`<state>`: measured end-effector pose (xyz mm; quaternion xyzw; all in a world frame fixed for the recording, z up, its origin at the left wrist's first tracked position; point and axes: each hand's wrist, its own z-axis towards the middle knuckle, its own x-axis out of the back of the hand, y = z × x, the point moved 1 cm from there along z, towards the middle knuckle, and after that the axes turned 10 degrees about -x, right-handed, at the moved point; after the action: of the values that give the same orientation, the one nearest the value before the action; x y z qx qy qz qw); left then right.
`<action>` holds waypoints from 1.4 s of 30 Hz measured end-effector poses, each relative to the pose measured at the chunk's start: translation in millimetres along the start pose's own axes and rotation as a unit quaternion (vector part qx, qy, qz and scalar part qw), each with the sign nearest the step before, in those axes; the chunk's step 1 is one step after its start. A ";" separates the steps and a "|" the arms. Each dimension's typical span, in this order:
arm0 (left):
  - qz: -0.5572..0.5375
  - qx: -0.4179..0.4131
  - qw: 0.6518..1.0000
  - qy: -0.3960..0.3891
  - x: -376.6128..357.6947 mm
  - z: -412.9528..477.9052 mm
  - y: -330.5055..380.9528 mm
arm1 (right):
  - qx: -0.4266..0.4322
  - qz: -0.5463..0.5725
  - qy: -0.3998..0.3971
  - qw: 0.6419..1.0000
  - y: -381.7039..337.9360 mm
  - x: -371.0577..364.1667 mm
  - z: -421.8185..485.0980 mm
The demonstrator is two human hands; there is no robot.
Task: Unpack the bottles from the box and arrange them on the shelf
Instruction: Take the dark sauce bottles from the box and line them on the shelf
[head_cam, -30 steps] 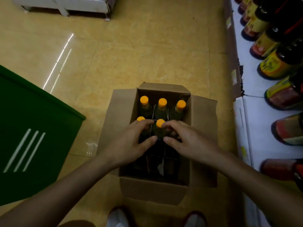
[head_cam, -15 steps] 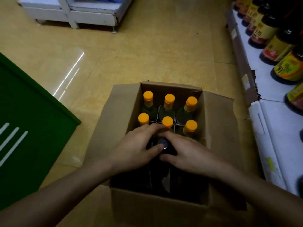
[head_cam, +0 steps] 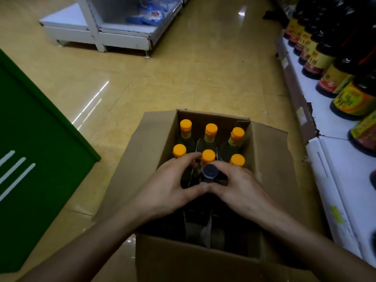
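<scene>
An open cardboard box point(head_cam: 184, 261) stands on the floor in front of me. Its far end holds several bottles with orange caps point(head_cam: 211, 129). Just nearer, a bottle with a dark cap point(head_cam: 210, 171) stands slightly higher, its body hidden in the dark box. My left hand point(head_cam: 168, 190) curls round its left side, fingers reaching over toward an orange cap. My right hand point(head_cam: 243, 189) curls round its right side. The two thumbs meet in front of the bottle. The near part of the box is dark, with cardboard dividers visible.
A white shelf point(head_cam: 335, 163) runs along the right, carrying a row of dark sauce bottles point(head_cam: 355, 98) with red and yellow labels. A green panel point(head_cam: 30, 159) stands at the left. A white shelf unit point(head_cam: 97, 35) sits across the yellow tiled floor.
A dark-capped bottle has come up between my hands, which have closed round it. The view has tilted up, showing more of the aisle.
</scene>
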<state>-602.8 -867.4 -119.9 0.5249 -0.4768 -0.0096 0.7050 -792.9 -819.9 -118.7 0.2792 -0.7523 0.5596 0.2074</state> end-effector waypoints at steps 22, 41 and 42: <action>-0.344 0.055 0.931 -0.108 -4.8 -4.6 35.5 | 0.197 0.434 -0.079 0.876 -75.8 79.8 -32.4; -0.359 0.073 0.918 0.154 -37.1 -15.7 55.7 | 0.067 0.236 0.138 0.960 -61.4 29.6 -28.9; -0.365 0.068 0.918 0.139 -34.0 -15.3 54.0 | 0.072 0.249 0.129 0.957 -61.0 34.7 -28.6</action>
<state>-637.2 -814.5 -101.9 0.7051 -0.1482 -0.1611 0.6744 -779.5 -812.3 -44.5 0.0221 -0.7224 0.6775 0.1361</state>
